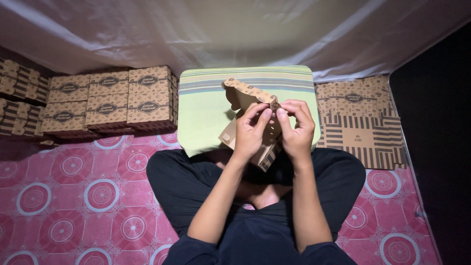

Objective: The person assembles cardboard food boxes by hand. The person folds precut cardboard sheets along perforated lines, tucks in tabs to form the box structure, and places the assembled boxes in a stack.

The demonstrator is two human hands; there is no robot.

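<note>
Folding a brown printed cardboard box (250, 115) over the near right part of a green striped cushion (206, 113).
Left hand (251, 133) and right hand (296, 130) both pinch the box's flap, fingertips meeting at its top corner. Finished boxes (110, 100) are stacked beyond the cushion's left edge, flat box sheets (360, 125) lie off its right edge, and a pink patterned mat (73, 196) covers the floor.

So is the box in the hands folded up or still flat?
Partly folded. The box has panels standing at angles, one flap raised; left hand and right hand pinch its top corner. Not closed yet.
</note>
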